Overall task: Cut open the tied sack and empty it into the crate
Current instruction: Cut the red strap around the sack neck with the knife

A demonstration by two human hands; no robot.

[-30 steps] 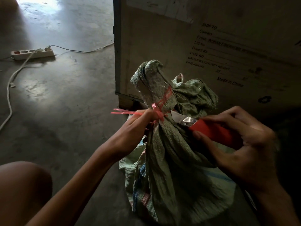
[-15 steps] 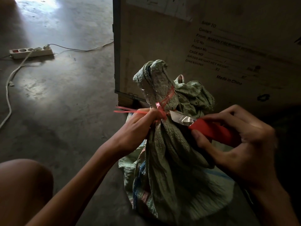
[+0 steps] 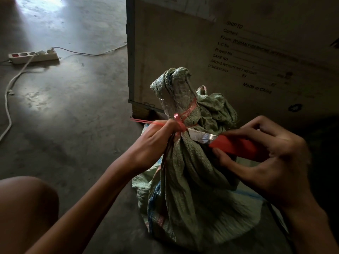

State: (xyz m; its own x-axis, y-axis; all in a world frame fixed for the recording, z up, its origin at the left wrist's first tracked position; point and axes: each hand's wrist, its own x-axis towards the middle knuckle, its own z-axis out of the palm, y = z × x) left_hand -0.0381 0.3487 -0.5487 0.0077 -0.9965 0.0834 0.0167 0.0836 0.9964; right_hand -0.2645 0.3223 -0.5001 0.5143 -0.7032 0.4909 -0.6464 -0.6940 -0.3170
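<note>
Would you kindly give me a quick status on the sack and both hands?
Left hand pinching pink string taut. Right hand holding red knife, blade at the tie. Sack tied shut, unopened. Nothing blocking the blade.

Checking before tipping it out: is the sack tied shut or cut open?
Tied shut. The pink string wraps the gathered neck of the sack, unbroken; the knife blade lies against it.

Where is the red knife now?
In the head view, the red knife is right of centre, held by the right hand, its blade tip at the pink string tied round the sack.
</note>
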